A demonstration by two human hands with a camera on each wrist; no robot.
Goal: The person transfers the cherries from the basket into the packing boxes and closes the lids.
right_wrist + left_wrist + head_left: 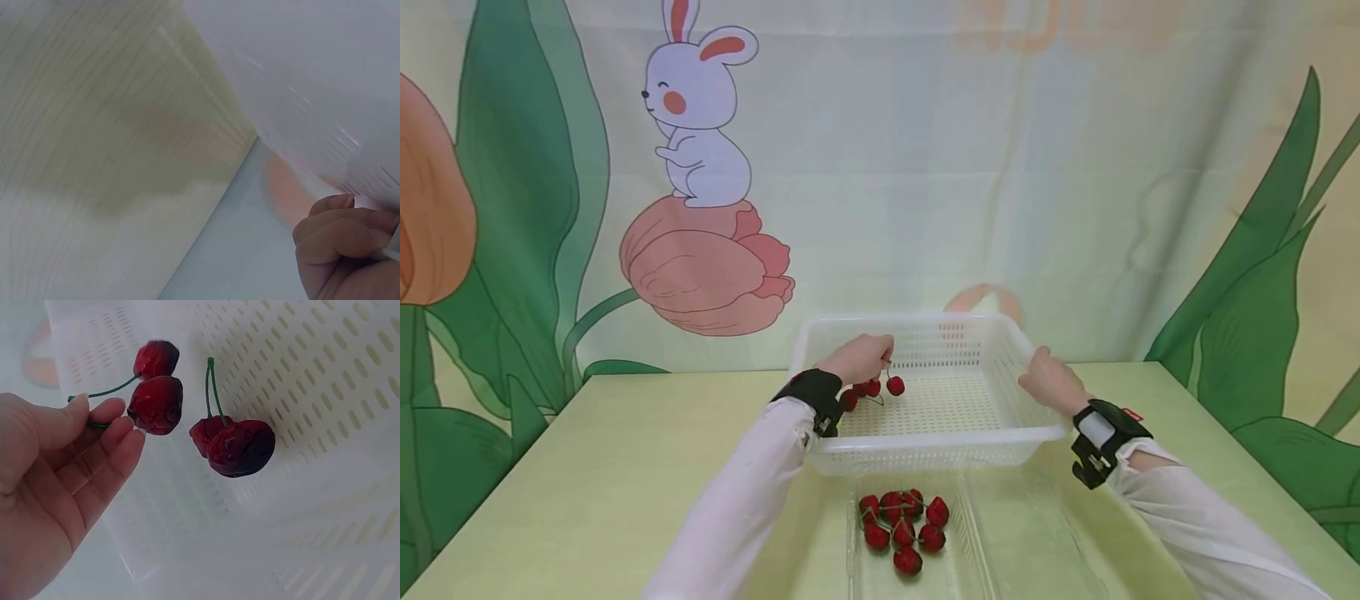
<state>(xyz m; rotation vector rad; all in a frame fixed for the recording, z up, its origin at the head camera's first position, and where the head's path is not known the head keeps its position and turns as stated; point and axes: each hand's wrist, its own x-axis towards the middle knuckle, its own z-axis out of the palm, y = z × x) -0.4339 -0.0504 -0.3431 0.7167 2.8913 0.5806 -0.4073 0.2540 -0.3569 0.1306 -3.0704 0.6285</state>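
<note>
Two cherries (156, 407) are pinched by the stem in the left hand (857, 360), over the basket (940, 438) near its left edge; loose cherries (242, 449) are found beneath. The basket's right edge is gripped by the right hand (1054, 383), well apart. Nine more cherries (903, 532) are contained in a clear box (880, 586) before the basket's front edge.

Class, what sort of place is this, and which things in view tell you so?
Probably a staged indoor tabletop set-up: a creased rabbit-and-tulip backdrop hangs behind a wood-grain table, and cherries lie in a white plastic basket.
</note>
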